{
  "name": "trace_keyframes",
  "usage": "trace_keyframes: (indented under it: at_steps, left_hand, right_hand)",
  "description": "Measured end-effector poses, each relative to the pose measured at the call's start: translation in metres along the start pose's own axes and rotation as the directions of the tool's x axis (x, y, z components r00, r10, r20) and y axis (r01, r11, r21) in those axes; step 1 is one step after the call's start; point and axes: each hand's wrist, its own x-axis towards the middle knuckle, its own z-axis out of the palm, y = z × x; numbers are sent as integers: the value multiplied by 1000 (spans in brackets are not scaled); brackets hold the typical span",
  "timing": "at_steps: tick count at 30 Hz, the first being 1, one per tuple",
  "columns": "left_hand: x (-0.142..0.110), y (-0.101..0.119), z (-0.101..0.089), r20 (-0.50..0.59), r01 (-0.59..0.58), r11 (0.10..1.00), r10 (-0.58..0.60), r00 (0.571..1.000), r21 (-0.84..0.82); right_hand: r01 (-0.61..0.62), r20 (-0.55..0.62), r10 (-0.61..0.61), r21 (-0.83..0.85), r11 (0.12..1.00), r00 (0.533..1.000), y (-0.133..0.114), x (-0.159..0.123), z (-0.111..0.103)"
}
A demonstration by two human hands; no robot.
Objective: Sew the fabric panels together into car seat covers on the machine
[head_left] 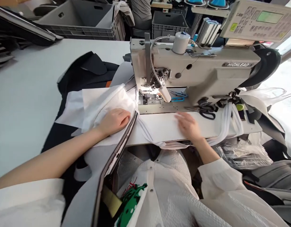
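Observation:
My left hand [115, 120] is curled closed on the white fabric [88, 107] to the left of the sewing machine [197, 66], its fingertips partly hidden. Beside that hand runs a dark-edged strip [117, 151] along the fabric, from under the machine's head down towards my lap. My right hand [187, 126], slightly blurred, is over the white table front with its fingers stretched out and nothing visible in them. Black-handled scissors [207, 114] lie to its right on the machine bed. White tape [174, 145] hangs along the table's front edge below it.
Blue-handled snips [178, 99] lie under the machine arm. Dark fabric [88, 72] is spread behind the white piece. Grey crates [88, 31] stand beyond the table, near a seated person [141, 14]. A control panel [256, 20] tops the machine. Clear plastic wrap [245, 154] sits at lower right.

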Motion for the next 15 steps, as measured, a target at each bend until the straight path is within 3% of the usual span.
trace_keyframes:
  at_steps: [2,3,6,8,10,13,15]
  left_hand:
    - [-19,0,-6,37,-75,996,77,996,-58]
    - [-22,2,-8,67,-96,992,102,992,-85]
    - [-2,8,-14,234,23,990,10,972,-137]
    - [26,9,-18,393,152,982,-98,914,-109]
    - [54,8,-19,461,67,998,-49,886,-21]
    - [75,4,-11,448,-111,992,71,891,63]
    - [73,-2,-2,333,-101,994,78,940,51]
  right_hand:
    - [-182,-107,172,-87,980,979,49,-12,-22]
    - [-241,-108,228,-125,962,968,70,-16,-30]
    - [-234,26,247,-237,943,969,109,-25,-42]
    - [-217,82,247,-273,937,966,112,-30,-43]
    - [-213,128,257,-283,935,958,105,-36,-45]
    - [-204,198,272,-310,929,942,92,-43,-48]
    - [-182,246,266,-317,931,932,88,-46,-51]
